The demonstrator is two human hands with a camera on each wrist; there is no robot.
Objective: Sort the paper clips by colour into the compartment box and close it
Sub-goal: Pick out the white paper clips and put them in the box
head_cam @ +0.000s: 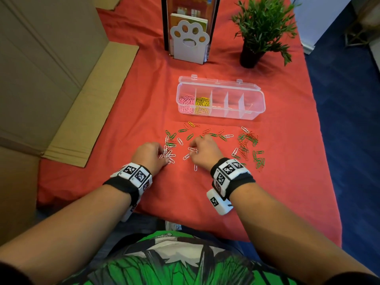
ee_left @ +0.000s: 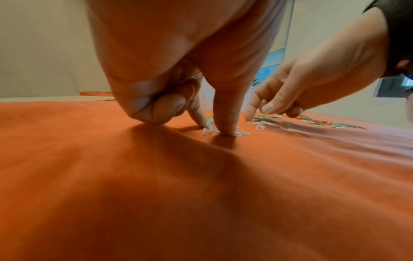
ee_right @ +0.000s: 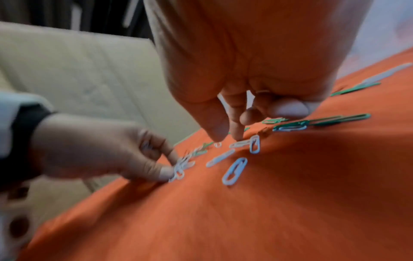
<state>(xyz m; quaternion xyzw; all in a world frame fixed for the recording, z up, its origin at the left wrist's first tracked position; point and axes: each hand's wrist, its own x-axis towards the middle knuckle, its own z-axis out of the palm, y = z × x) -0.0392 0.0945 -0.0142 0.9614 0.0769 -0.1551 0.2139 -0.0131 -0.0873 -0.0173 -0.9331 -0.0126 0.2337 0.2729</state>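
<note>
Red cloth [head_cam: 144,99], compartment box [head_cam: 221,117] open at the far side: pink clips [head_cam: 187,100] and yellow clips [head_cam: 202,102] are in. Left hand [head_cam: 150,157] pinches the white clips [head_cam: 168,154]; right hand [head_cam: 203,151] fingers another, grip unclear. Green clips [head_cam: 190,136] and red clips [head_cam: 249,136] lie unsorted.

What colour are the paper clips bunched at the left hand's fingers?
White; the paper clips at the left hand show best in the head view.

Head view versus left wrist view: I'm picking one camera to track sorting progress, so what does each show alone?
Only the head view: the open compartment box, with pink clips and yellow clips in its two leftmost compartments. Only the left wrist view: a left fingertip pressing among the white clips. Both: left hand, right hand, green clips, red cloth.
</note>
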